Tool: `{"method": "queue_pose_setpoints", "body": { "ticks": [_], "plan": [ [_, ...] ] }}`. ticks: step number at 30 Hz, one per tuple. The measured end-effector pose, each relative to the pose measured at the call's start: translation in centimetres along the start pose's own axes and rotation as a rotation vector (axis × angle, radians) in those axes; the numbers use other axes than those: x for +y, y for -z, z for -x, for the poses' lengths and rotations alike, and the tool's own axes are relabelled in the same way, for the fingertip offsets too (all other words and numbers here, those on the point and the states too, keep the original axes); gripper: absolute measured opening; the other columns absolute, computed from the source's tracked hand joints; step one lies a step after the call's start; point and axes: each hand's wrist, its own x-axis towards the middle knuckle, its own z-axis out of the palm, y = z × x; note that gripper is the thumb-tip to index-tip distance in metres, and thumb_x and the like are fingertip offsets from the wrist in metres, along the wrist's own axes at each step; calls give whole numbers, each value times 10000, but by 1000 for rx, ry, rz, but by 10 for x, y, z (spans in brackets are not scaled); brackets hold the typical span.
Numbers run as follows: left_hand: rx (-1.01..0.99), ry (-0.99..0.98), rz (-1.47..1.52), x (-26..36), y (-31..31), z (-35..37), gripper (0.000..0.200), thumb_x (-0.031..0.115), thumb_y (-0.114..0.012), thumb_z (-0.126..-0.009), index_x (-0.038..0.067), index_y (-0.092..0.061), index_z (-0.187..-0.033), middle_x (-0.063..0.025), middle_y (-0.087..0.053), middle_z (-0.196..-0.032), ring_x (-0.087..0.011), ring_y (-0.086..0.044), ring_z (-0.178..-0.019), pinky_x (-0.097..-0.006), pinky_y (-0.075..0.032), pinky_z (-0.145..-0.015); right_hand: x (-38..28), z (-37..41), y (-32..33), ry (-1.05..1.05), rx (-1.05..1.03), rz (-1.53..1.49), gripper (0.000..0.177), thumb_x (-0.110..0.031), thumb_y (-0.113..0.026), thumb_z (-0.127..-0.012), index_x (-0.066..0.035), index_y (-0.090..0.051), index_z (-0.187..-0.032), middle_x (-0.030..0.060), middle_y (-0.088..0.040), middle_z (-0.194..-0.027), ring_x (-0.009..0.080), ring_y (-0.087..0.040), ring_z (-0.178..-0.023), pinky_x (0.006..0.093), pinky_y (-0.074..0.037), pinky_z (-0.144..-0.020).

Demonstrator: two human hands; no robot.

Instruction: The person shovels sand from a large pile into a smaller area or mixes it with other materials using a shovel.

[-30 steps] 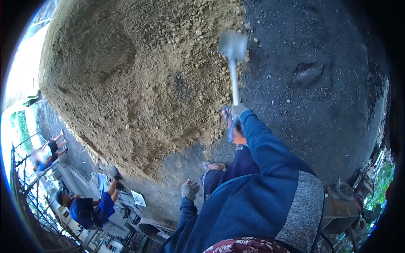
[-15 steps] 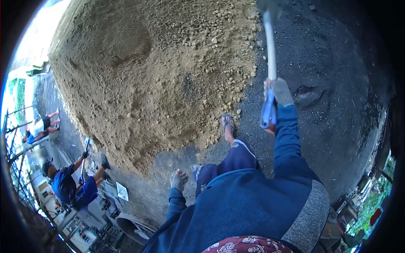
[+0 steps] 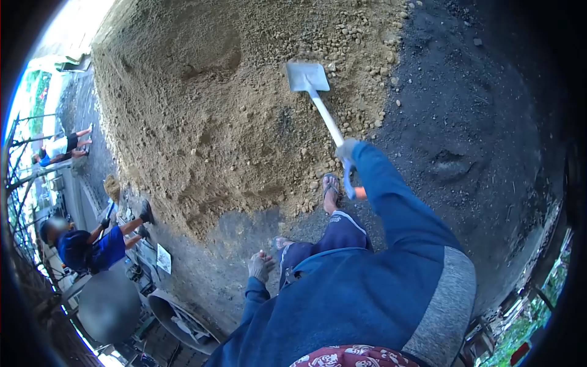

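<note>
My right hand (image 3: 347, 149), in a grey glove, is closed around the shaft of a shovel (image 3: 327, 119) just above its blue grip. The flat metal blade points away from me, over the stony lower part of a brown sand pile (image 3: 208, 140). An orange piece shows at the grip's end. My left hand (image 3: 261, 265), also gloved, hangs beside my left thigh with loosely bent fingers and nothing in it. My sandalled foot (image 3: 330, 191) stands at the edge of the pile.
Dark gritty ground (image 3: 465, 122) spreads to the right. On the left, a co-worker (image 3: 88, 244) holds another shovel with sand on its blade (image 3: 112, 188). A large round drum (image 3: 168, 312) stands at lower left. Farther off is another person (image 3: 61, 147).
My right hand and the shovel have swung left, from over the dark ground to over the sand pile. The co-worker's shovel now carries sand. My left hand stays by my thigh.
</note>
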Motion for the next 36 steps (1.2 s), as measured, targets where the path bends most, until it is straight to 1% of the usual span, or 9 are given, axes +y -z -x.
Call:
{"method": "queue_pose_setpoints", "body": {
  "ticks": [6, 12, 23, 26, 27, 28, 32, 34, 36],
  "plan": [
    [-152, -249, 56, 46, -27, 12, 218, 292, -539, -943, 96, -529, -1040, -64, -610, -805, -217, -625, -623, -346, -519, -539, 61, 94, -31, -183, -48, -415, 228, -198, -596, -802, 11, -688, -810, 162, -639, -634, 246, -642, -541, 404, -519, -526],
    [-156, -308, 135, 15, 19, -1, 222, 281, -556, -934, 86, -541, -1040, -69, -619, -826, -200, -636, -612, -322, -518, -511, 46, 228, -56, -247, -185, -774, 222, -137, -546, -866, 65, -636, -844, 126, -624, -655, 225, -608, -525, 380, -504, -499],
    [144, -5, 736, -324, 232, -28, 307, 326, -514, -949, 103, -529, -1160, -99, -588, -892, -252, -633, -633, -394, -494, -519, -48, 289, -202, -382, -726, -1718, 131, -167, -563, -830, -71, -475, -844, 58, -487, -647, 190, -480, -553, 336, -455, -544],
    [191, 85, 1057, -447, 269, -28, 326, 345, -471, -949, 116, -518, -1176, -105, -569, -930, -270, -618, -636, -417, -471, -538, -123, 338, -238, -216, -470, -1634, 152, -201, -557, -856, -84, -469, -819, 34, -473, -642, 182, -466, -555, 335, -455, -556],
    [239, 132, 1076, -475, 275, -21, 333, 353, -461, -946, 122, -516, -1179, -110, -564, -940, -275, -614, -639, -421, -466, -544, -98, 294, -260, -56, -596, -1562, 188, -242, -552, -887, -93, -476, -800, 20, -480, -645, 174, -481, -574, 328, -455, -555],
    [285, 181, 1091, -499, 279, -12, 341, 360, -451, -942, 127, -513, -1182, -115, -560, -949, -280, -611, -642, -424, -460, -551, -115, 295, -269, -55, -862, -1643, 210, -264, -535, -915, -95, -489, -800, 14, -489, -655, 175, -484, -583, 325, -454, -557],
    [345, 278, 1158, -550, 270, 18, 384, 384, -432, -929, 119, -495, -1200, -124, -554, -956, -286, -610, -656, -434, -456, -567, -187, 315, -309, -200, -1146, -1669, 213, -239, -525, -908, -91, -474, -764, 7, -450, -669, 164, -455, -625, 306, -441, -599],
    [297, 250, 1215, -561, 261, 17, 386, 377, -424, -939, 88, -487, -1188, -135, -556, -979, -288, -617, -696, -440, -464, -610, -246, 368, -316, -209, -868, -1502, 211, -229, -535, -895, -91, -471, -749, 6, -448, -674, 164, -451, -623, 304, -434, -595],
    [235, 203, 1253, -555, 257, 13, 381, 371, -422, -945, 76, -485, -1178, -139, -558, -991, -290, -620, -715, -440, -469, -633, -280, 389, -331, -422, -1138, -1565, 185, -239, -536, -896, -64, -510, -844, 11, -457, -695, 154, -483, -636, 307, -447, -607]
  ]
}}
